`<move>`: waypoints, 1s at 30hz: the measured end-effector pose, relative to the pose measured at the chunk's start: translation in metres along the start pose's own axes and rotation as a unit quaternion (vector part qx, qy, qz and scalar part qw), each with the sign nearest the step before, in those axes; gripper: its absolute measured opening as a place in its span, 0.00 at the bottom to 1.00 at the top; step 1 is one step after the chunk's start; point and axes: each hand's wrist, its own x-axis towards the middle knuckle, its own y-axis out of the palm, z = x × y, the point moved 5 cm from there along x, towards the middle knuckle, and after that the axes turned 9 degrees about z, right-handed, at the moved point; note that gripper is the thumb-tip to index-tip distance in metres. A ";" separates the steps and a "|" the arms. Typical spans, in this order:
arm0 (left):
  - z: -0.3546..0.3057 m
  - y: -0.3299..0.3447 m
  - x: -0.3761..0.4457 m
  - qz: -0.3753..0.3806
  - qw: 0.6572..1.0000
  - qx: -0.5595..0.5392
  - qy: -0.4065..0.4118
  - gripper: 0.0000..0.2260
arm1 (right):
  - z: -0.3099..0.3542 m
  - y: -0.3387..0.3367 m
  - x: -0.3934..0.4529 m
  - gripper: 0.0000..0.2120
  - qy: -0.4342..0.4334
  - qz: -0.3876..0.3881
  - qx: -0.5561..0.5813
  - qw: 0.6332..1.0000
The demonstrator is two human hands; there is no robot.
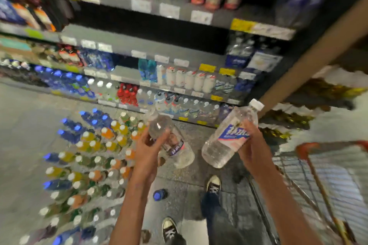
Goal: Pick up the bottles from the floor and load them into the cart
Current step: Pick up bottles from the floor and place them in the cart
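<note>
**Two clear bottles in hand, above floor**

Left hand (148, 150) grips a clear bottle (171, 141), neck pointing away, dark label band near its base. Right hand (252, 146) grips a second clear bottle (229, 137), white cap up, blue-pink label. Both held above the floor, left of the cart (318, 175). Floor bottles (89, 161) stand in rows at left. Frame blurred; label text unreadable; cart cut off at right edge.

Dim overall; heavy motion blur and blocky smearing; wide-angle bending toward the edges.
</note>
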 end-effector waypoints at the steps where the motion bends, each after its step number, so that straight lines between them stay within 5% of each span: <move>1: -0.010 0.019 -0.003 0.023 1.000 -0.008 -0.001 0.14 | 0.010 -0.007 -0.013 0.18 -0.001 -0.018 0.041 0.999; 10: -0.010 0.201 -0.045 0.205 0.971 -0.056 -0.113 0.23 | 0.092 -0.099 -0.135 0.29 -0.068 -0.106 0.113 0.986; 13: 0.003 0.263 -0.060 0.269 0.957 -0.007 -0.112 0.20 | 0.115 -0.143 -0.173 0.27 -0.086 -0.178 0.097 0.975; 18: 0.032 0.369 -0.090 0.344 0.927 0.051 -0.141 0.30 | 0.160 -0.235 -0.242 0.18 -0.123 -0.289 0.036 0.949; 22: 0.055 0.463 -0.121 0.376 0.916 0.093 -0.103 0.09 | 0.181 -0.340 -0.293 0.16 -0.145 -0.418 -0.014 0.897; 25: 0.083 0.525 -0.144 0.433 0.887 0.130 -0.096 0.21 | 0.177 -0.409 -0.326 0.29 -0.140 -0.484 -0.017 0.864; 27: 0.108 0.552 -0.153 0.454 0.872 0.158 -0.095 0.26 | 0.170 -0.437 -0.345 0.23 -0.139 -0.520 -0.016 0.843; 30: 0.145 0.582 -0.171 0.497 0.833 0.215 -0.119 0.32 | 0.145 -0.461 -0.371 0.28 -0.132 -0.545 -0.013 0.828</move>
